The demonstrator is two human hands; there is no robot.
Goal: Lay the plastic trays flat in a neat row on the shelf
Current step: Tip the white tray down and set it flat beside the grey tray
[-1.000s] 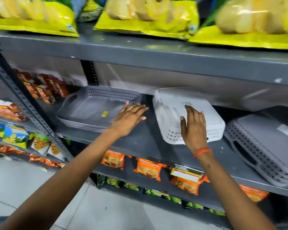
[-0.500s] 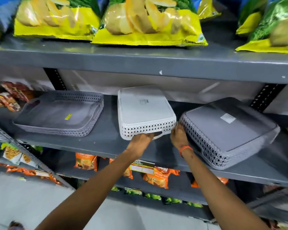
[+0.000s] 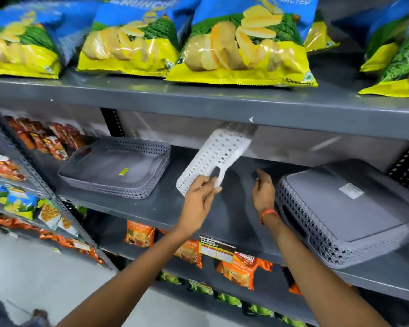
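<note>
A white perforated plastic tray is tipped up on edge above the grey middle shelf, its far end blurred near the shelf above. My left hand grips its near end by the handle hole. My right hand hovers just right of it, fingers loosely curled, holding nothing, close to an upside-down grey tray. A stack of grey trays lies upright and flat on the shelf's left part.
Chip bags fill the shelf above, whose front edge hangs low over the trays. Snack packets sit at the far left, and orange packets on the shelf below. A black upright post stands behind.
The white tray lay upside down and flat; now my left hand has lifted and tipped it up on edge. My right hand has let go of it and drawn slightly right.
</note>
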